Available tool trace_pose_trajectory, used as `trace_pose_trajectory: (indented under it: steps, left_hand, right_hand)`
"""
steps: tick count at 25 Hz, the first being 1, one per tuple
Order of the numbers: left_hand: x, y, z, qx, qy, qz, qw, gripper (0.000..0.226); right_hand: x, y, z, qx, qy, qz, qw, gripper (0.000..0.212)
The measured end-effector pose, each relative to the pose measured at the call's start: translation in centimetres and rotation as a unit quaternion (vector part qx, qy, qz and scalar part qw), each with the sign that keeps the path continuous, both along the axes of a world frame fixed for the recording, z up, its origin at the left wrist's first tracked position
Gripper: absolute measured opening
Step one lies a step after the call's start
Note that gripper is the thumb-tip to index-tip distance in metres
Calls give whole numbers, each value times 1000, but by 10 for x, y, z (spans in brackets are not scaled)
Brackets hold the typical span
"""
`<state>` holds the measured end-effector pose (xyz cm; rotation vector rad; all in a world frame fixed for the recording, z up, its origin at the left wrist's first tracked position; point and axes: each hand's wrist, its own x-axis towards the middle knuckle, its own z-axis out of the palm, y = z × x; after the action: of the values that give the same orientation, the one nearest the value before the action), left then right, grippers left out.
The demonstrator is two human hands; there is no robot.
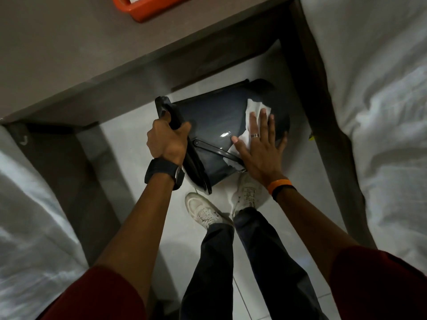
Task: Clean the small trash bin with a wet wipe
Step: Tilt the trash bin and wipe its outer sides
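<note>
A small dark grey trash bin [208, 116] is tipped on its side above the white floor, its glossy wall facing me. My left hand [166, 142] is clenched around the bin's black rim at the left. My right hand [258, 146] lies flat with fingers spread on the bin's wall, pressing a white wet wipe [250, 112] against it. The wipe shows above the fingertips and below the thumb. A thin dark handle bar [215, 150] crosses the bin's wall under the wipe.
A grey bedside table top [92, 54] overhangs the bin, with an orange tray [147, 8] at its far edge. Beds with white sheets [381, 100] flank the narrow floor strip on both sides. My white shoes [203, 211] stand just below the bin.
</note>
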<state>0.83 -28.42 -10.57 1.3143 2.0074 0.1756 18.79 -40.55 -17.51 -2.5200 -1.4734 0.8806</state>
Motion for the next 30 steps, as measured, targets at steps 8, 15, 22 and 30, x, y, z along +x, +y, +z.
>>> trace_pose_trajectory:
  steps: [8,15,22,30]
  left_hand:
    - [-3,9,-22,-104,75,-31,991,42]
    - [-6,7,-17,-54,33,3,998,69]
    - [-7,-60,-27,-83,-104,-258,957,136]
    - [20,-61,-30,-38,-3,-288,957,137]
  right_hand:
    - [-18,2,-39,-138,177,71,972,99]
    - [-3,34,-56,-86,204,34,975,80]
    - [49,82,-60,-144,289,-65,944,89]
    - [57,54,-45,-76,390,-73,915,77]
